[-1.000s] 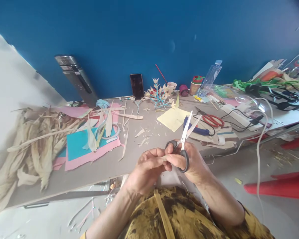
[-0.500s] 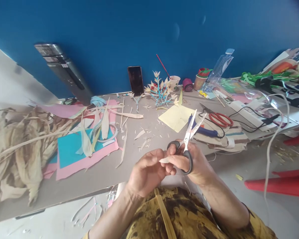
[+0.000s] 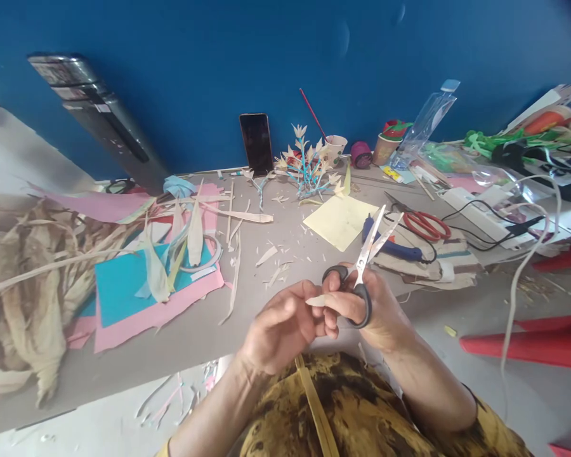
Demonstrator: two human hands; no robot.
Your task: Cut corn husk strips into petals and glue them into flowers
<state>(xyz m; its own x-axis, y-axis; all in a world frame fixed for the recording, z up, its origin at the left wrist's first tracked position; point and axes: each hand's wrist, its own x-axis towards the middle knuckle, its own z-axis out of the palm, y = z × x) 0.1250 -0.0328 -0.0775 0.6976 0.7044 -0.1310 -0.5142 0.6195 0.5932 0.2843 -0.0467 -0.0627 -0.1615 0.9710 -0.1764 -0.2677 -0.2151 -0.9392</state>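
My right hand (image 3: 383,317) has its fingers through the black handles of a pair of scissors (image 3: 363,259), whose parted blades point up and away from me. Between that hand's thumb and fingers a small pale pointed piece of corn husk (image 3: 316,301) is pinched. My left hand (image 3: 276,330) is beside it, palm up, thumb apart and fingers loosely curved, with the fingertips close to the right hand's. Whether they touch the piece is hard to tell. Beyond the hands stands a branching blue-stemmed bunch of husk flowers (image 3: 305,168), with a smaller twisted stem (image 3: 261,190) beside it.
Dried corn husks (image 3: 38,285) pile up at the left, beside blue paper (image 3: 124,285) and pink paper. Husk scraps litter the table. A yellow paper sheet (image 3: 339,222), a blue glue gun (image 3: 394,247), red-handled scissors (image 3: 427,225) and a power strip (image 3: 485,209) lie rightward. A phone (image 3: 257,145) leans on the wall.
My left thumb has lifted away from the small husk piece. The right hand still holds the piece and the scissors. The view has shifted slightly.
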